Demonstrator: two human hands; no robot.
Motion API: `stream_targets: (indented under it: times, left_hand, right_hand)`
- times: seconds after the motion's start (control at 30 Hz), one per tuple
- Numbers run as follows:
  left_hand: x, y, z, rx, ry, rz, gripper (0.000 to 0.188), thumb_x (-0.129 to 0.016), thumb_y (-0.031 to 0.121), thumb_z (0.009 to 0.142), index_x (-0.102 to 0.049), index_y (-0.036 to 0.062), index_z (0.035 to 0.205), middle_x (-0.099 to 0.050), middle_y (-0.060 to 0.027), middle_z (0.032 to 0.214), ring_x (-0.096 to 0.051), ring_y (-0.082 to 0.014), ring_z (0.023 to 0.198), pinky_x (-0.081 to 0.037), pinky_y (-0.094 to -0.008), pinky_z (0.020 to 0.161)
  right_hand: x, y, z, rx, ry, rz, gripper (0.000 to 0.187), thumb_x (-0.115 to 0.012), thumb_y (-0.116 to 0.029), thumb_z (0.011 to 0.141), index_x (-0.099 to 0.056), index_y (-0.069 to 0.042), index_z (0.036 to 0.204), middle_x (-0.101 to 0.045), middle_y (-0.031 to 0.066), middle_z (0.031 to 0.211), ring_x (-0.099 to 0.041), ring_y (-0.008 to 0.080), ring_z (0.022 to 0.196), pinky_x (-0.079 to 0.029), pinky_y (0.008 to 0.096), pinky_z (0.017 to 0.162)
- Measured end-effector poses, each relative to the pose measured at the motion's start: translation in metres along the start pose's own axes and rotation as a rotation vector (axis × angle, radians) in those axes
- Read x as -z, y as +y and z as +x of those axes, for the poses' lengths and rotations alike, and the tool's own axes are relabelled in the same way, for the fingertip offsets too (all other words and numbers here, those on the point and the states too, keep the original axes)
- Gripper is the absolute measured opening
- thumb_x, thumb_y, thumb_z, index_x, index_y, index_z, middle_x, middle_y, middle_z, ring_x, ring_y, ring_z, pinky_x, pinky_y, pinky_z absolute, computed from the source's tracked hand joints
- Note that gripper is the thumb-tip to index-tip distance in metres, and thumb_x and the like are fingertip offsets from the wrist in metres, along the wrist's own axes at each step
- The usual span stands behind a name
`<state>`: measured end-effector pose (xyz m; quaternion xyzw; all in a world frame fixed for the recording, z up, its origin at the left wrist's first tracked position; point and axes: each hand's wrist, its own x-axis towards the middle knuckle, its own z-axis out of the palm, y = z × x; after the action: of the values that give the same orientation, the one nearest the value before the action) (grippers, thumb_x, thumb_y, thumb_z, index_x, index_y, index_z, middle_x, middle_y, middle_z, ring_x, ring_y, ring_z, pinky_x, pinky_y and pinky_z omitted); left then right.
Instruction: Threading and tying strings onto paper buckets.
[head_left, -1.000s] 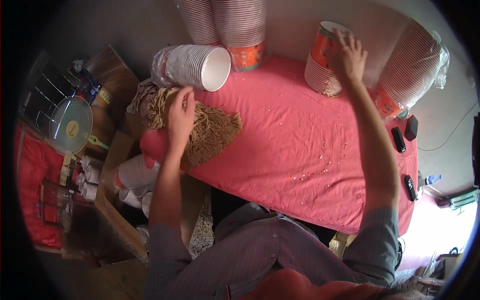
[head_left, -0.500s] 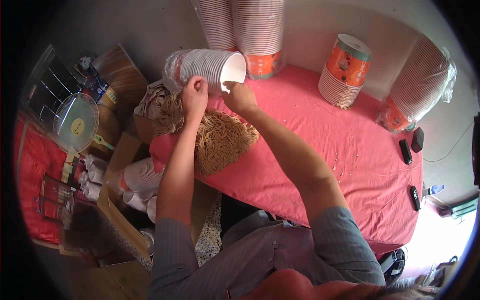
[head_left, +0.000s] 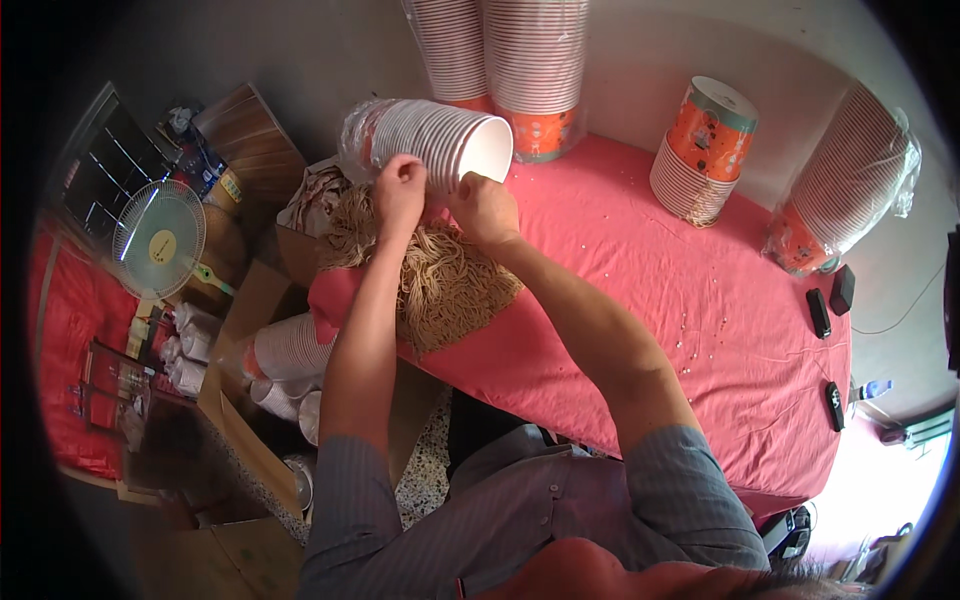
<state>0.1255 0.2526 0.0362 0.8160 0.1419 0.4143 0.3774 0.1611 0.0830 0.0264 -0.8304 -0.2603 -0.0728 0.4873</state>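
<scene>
A stack of white paper buckets point(head_left: 430, 128) lies on its side at the back of the table, its far end in clear plastic. The front bucket's open mouth point(head_left: 489, 150) faces right. Just in front of the stack, my left hand point(head_left: 402, 192) has thumb and fingers pinched together. My right hand point(head_left: 484, 208) is closed beside the front bucket's lower rim. Whatever either hand holds is too small or hidden to make out. Below both hands, a heap of tan cords point(head_left: 460, 295) spreads over the table's left edge area.
On the red-covered table point(head_left: 620, 290) stand two nested buckets point(head_left: 703, 150), a wrapped bucket stack point(head_left: 845, 180) and tall wrapped stacks point(head_left: 535, 60). Small black objects point(head_left: 818, 313) lie at the right. An open carton point(head_left: 225, 390) with buckets and a fan point(head_left: 160, 240) are at the left.
My right hand has come down from the front bucket's mouth to below its rim, its fingers drawn in. My left hand stays pinched by the stack. The whole view has shifted slightly.
</scene>
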Motion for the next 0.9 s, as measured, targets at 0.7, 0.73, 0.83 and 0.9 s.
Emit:
stream_targets:
  times: [0.7, 0.73, 0.83, 0.9]
  left_hand:
    - [-0.034, 0.066, -0.053, -0.097, -0.149, 0.15, 0.063, -0.085, 0.044, 0.092, -0.063, 0.0073, 0.139, -0.07, -0.0208, 0.122, -0.068, -0.0377, 0.116, -0.054, -0.0474, 0.101]
    - [-0.037, 0.069, -0.053, -0.053, -0.181, 0.179, 0.064, -0.084, 0.043, 0.093, -0.062, 0.0061, 0.14, -0.07, -0.0226, 0.127, -0.068, -0.0399, 0.119, -0.053, -0.0486, 0.104]
    - [-0.016, 0.037, -0.049, -0.135, -0.172, 0.141, 0.064, -0.083, 0.042, 0.094, -0.06, 0.0074, 0.143, -0.07, -0.0257, 0.13, -0.067, -0.0401, 0.122, -0.053, -0.0491, 0.105]
    - [-0.012, 0.047, -0.052, -0.131, -0.206, 0.075, 0.056, -0.081, 0.04, 0.097, -0.064, 0.0066, 0.139, -0.074, -0.0264, 0.122, -0.071, -0.0407, 0.116, -0.055, -0.0487, 0.099]
  right_hand:
    - [0.067, 0.035, -0.041, 0.106, 0.074, -0.049, 0.025, -0.068, -0.029, 0.096, -0.065, -0.008, 0.109, -0.076, 0.0245, 0.091, -0.074, 0.0485, 0.086, -0.06, 0.0578, 0.076]
    - [0.079, 0.04, -0.045, 0.093, 0.089, -0.076, 0.023, -0.068, -0.029, 0.097, -0.065, -0.009, 0.108, -0.076, 0.0249, 0.09, -0.074, 0.0486, 0.085, -0.06, 0.0581, 0.074]
    - [0.114, 0.026, -0.061, 0.157, 0.185, -0.16, 0.019, -0.073, -0.027, 0.1, -0.068, -0.009, 0.103, -0.076, 0.0226, 0.087, -0.076, 0.044, 0.079, -0.06, 0.0539, 0.069]
    - [0.16, 0.031, -0.076, 0.224, 0.219, -0.213, 0.015, -0.071, -0.025, 0.102, -0.073, -0.015, 0.114, -0.08, 0.0156, 0.095, -0.079, 0.0362, 0.08, -0.062, 0.0465, 0.068]
